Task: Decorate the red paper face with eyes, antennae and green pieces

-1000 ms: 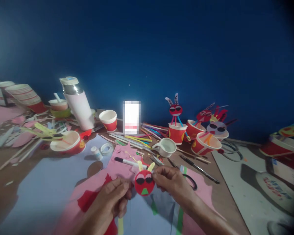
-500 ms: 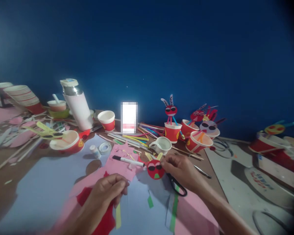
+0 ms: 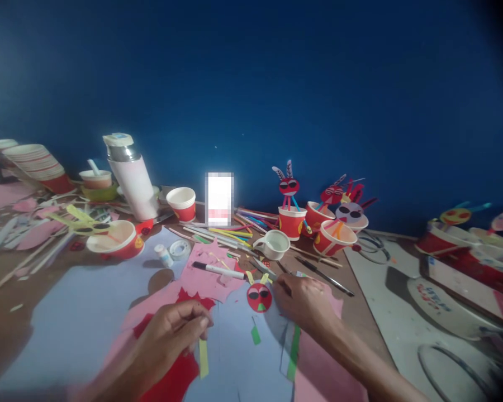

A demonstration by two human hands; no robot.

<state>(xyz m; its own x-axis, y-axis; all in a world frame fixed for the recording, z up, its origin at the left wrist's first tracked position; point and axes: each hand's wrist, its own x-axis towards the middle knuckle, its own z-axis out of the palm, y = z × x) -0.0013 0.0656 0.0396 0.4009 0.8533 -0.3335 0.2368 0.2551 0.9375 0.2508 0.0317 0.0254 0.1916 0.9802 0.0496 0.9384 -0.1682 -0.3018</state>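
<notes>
A red paper disc (image 3: pixel 259 297) with black sunglasses, a green triangle and two yellow ears lies on a pale blue sheet (image 3: pixel 230 340). My right hand (image 3: pixel 302 301) rests palm down just right of the disc, its fingers apart and holding nothing I can see. My left hand (image 3: pixel 171 329) is pinched at the top of a yellow paper strip (image 3: pixel 203 357), above torn red paper (image 3: pixel 171 374). A black-capped white marker (image 3: pixel 218 270) lies on pink paper (image 3: pixel 209 273) beyond the disc. A green paper scrap (image 3: pixel 255 335) lies below the disc.
Around the sheets stand a white bottle (image 3: pixel 163 255), a tape roll (image 3: pixel 179 249), a white mug (image 3: pixel 274 244), a steel-topped flask (image 3: pixel 132 178), and red paper cups with paper figures (image 3: pixel 291 222). Pencils (image 3: pixel 222 237) lie behind. A pale board (image 3: pixel 385 279) lies right.
Both hands held the disc a second ago. My left hand let go first, and my right hand has now come off it, leaving the disc lying on the sheet. The view has shifted slightly.
</notes>
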